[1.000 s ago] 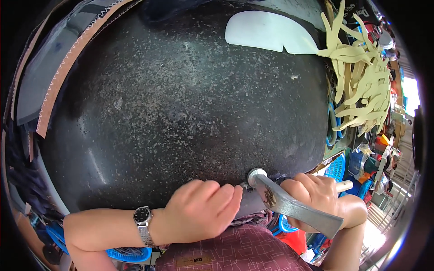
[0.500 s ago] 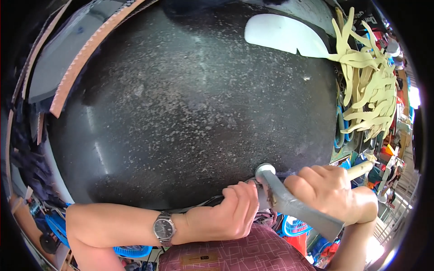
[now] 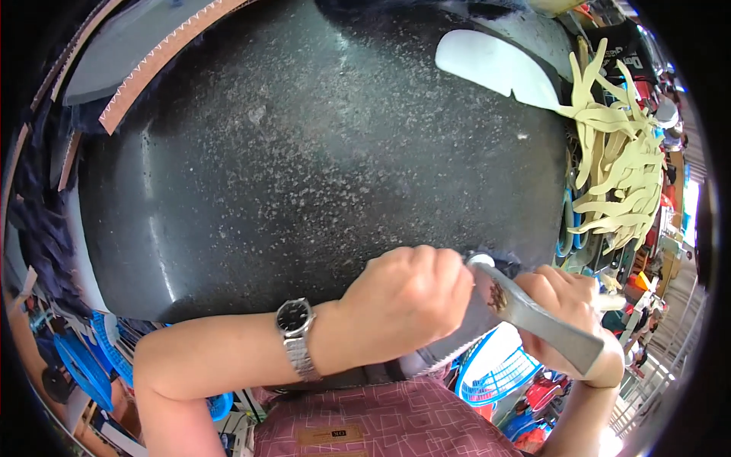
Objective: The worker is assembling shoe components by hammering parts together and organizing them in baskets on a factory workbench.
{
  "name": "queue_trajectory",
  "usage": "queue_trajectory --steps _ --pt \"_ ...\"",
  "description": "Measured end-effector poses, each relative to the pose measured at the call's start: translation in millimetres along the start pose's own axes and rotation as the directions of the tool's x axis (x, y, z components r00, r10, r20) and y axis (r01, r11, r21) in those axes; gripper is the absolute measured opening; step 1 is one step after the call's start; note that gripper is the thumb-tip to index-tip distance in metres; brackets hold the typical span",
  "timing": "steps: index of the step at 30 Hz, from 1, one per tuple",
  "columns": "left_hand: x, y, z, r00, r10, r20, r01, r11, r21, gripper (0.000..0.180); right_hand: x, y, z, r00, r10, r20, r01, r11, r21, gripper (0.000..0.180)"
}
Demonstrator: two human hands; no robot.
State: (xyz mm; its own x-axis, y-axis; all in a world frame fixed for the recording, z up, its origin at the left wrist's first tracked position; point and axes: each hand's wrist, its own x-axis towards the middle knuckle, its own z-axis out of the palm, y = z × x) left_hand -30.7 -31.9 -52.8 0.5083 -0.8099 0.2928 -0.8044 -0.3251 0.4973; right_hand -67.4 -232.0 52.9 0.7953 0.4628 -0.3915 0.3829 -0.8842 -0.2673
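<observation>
A hammer (image 3: 554, 326) with a grey metal head and pale wooden handle is gripped in my right hand (image 3: 560, 301), fingers wrapped round the handle. Its round face sits at the near right edge of a dark, speckled work surface (image 3: 327, 152), close beside my left hand (image 3: 415, 293). That hand is closed, knuckles up, on a dark grey piece of material (image 3: 466, 333) with a zigzag edge, which hangs below it at the surface's near side. The left fingertips are hidden under the hand. A metal watch (image 3: 295, 316) is on my left wrist.
A white curved piece (image 3: 495, 65) lies at the far right, touching a heap of pale yellow strips (image 3: 620, 152). Blue-handled scissors (image 3: 579, 228) lie by the right edge. A brown zigzag-edged strip (image 3: 164, 65) lies far left. A blue basket (image 3: 499, 373) stands below, near right.
My left hand has moved right and farther from me, turning knuckles up. The hammer head has shifted right and slightly away. More of the dark grey piece shows.
</observation>
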Motion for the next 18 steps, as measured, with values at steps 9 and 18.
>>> queue_trajectory --steps 9,18 --pt "-15 3 -2 0.997 0.069 0.037 -0.069 0.998 -0.015 0.026 11 20 -1 0.988 -0.109 -0.106 0.115 0.992 0.057 0.032" --pt "-7 7 -13 0.993 0.089 0.075 -0.100 0.981 0.163 0.013 18 11 17 0.962 -0.213 -0.171 0.198 0.975 -0.101 0.023"
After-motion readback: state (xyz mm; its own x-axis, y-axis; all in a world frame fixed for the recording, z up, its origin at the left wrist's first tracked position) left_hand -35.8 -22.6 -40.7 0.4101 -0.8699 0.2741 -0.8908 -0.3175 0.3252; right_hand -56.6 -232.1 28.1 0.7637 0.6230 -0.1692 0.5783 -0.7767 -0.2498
